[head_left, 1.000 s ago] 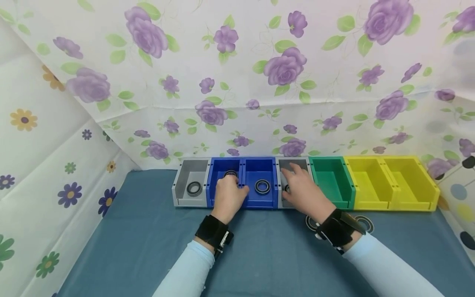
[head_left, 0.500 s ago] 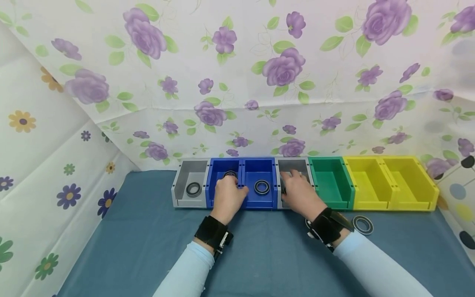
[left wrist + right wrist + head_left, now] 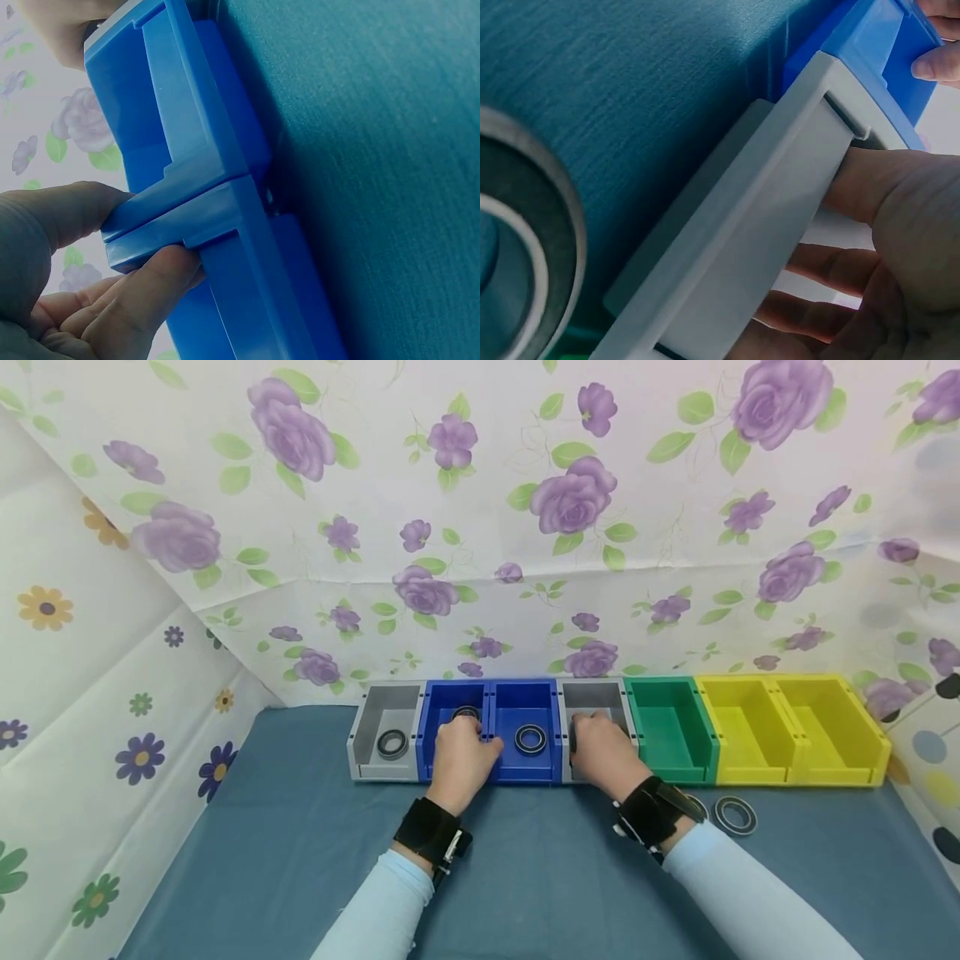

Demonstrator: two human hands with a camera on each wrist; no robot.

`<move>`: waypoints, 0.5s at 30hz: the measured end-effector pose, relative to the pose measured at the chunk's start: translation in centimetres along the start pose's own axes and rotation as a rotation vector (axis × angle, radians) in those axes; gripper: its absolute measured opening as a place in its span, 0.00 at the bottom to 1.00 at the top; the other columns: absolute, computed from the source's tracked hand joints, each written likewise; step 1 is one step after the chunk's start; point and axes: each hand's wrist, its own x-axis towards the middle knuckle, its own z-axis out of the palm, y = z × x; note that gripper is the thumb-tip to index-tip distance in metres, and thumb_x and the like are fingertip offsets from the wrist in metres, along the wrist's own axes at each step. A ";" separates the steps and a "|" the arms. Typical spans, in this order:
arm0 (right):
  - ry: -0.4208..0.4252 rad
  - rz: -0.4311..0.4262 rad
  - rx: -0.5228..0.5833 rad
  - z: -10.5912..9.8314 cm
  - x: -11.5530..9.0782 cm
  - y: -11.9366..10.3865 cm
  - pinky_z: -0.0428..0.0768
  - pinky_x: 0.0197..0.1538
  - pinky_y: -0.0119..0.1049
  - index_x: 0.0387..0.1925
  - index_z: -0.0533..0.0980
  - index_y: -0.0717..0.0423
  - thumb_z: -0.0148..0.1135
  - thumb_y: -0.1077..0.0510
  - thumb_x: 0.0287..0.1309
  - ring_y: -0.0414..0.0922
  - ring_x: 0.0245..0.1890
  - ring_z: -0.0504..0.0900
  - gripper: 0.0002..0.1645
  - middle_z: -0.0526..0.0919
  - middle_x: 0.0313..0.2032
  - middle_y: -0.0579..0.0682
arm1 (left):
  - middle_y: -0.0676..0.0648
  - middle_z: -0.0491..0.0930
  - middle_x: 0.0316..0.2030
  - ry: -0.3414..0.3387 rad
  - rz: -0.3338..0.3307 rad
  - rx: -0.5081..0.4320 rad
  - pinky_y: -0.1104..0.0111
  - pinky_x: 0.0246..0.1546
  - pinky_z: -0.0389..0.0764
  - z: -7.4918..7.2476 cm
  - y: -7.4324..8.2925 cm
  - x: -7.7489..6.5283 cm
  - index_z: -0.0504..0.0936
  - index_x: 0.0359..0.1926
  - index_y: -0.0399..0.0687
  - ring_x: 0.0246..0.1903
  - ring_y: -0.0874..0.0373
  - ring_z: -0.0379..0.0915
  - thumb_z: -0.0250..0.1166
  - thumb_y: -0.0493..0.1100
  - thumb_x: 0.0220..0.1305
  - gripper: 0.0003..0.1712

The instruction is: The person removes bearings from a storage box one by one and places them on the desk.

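Deeper now, the right hand [image 3: 606, 752] has sunk its fingers into the fourth bin [image 3: 592, 695]. Fine-grained blue cloth [image 3: 540, 877] lies beneath seven smooth, boxy bins: gray, two blue, gray, green, two yellow. The left hand [image 3: 459, 760] straddles the blue wall, thumb and fingers narrow; I cannot tell either hand's grip. Flat, dark rings [image 3: 718, 816] lie in the leftmost three bins, two more on the cloth.
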 end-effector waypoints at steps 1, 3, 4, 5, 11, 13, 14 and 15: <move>-0.004 0.000 -0.001 0.1 0.1 0.0 0.77 0.33 0.45 0.45 0.74 0.62 0.63 0.61 0.49 0.52 0.34 0.77 0.19 0.76 0.36 0.60 | 0.54 0.66 0.15 0.000 0.002 -0.001 0.71 0.09 0.61 0.0 0.0 0.0 0.76 0.26 0.44 0.11 0.63 0.62 0.67 0.44 0.54 0.10; -0.011 0.000 -0.001 0.2 0.1 0.1 0.76 0.32 0.45 0.42 0.74 0.61 0.62 0.61 0.50 0.51 0.33 0.77 0.16 0.76 0.34 0.58 | 0.54 0.65 0.15 0.002 0.005 -0.005 0.72 0.09 0.61 0.0 0.0 0.0 0.76 0.27 0.44 0.11 0.63 0.62 0.67 0.44 0.53 0.10; -0.016 0.001 0.003 0.2 0.2 0.1 0.76 0.32 0.44 0.41 0.74 0.61 0.62 0.61 0.50 0.51 0.32 0.77 0.15 0.76 0.33 0.57 | 0.54 0.65 0.15 0.003 0.006 -0.008 0.72 0.09 0.61 0.0 0.0 0.0 0.76 0.27 0.44 0.11 0.63 0.63 0.67 0.43 0.53 0.10; -0.019 0.000 0.003 0.2 0.3 0.1 0.76 0.31 0.44 0.40 0.74 0.60 0.62 0.61 0.50 0.50 0.32 0.76 0.14 0.76 0.32 0.56 | 0.54 0.65 0.15 0.004 0.008 -0.008 0.72 0.09 0.61 -0.1 0.0 0.0 0.76 0.27 0.44 0.11 0.63 0.63 0.67 0.43 0.53 0.10; -0.035 -0.010 0.008 0.1 0.4 0.3 0.75 0.29 0.42 0.34 0.75 0.59 0.60 0.62 0.49 0.47 0.27 0.75 0.08 0.76 0.28 0.53 | 0.54 0.66 0.15 0.009 0.017 0.006 0.72 0.09 0.62 -0.2 0.1 0.1 0.76 0.25 0.44 0.11 0.64 0.63 0.67 0.44 0.53 0.10; -0.039 -0.010 0.008 0.1 0.5 0.3 0.74 0.28 0.41 0.32 0.75 0.59 0.60 0.62 0.49 0.46 0.25 0.74 0.06 0.76 0.26 0.52 | 0.54 0.68 0.16 0.009 0.014 0.008 0.72 0.10 0.64 -0.2 0.1 0.1 0.77 0.28 0.42 0.12 0.64 0.64 0.67 0.44 0.53 0.10; -0.041 -0.009 0.010 0.1 0.5 0.3 0.74 0.27 0.41 0.31 0.75 0.59 0.60 0.63 0.49 0.45 0.25 0.74 0.05 0.76 0.26 0.52 | 0.54 0.69 0.17 0.009 0.013 0.009 0.72 0.10 0.65 -0.2 0.2 0.1 0.78 0.29 0.41 0.13 0.64 0.65 0.67 0.44 0.53 0.11; -0.043 -0.007 0.010 0.1 0.5 0.2 0.74 0.27 0.41 0.30 0.75 0.59 0.60 0.63 0.49 0.45 0.24 0.73 0.04 0.76 0.25 0.52 | 0.53 0.71 0.18 0.009 0.010 0.010 0.71 0.10 0.66 -0.2 0.2 0.1 0.78 0.31 0.41 0.13 0.64 0.66 0.68 0.44 0.53 0.11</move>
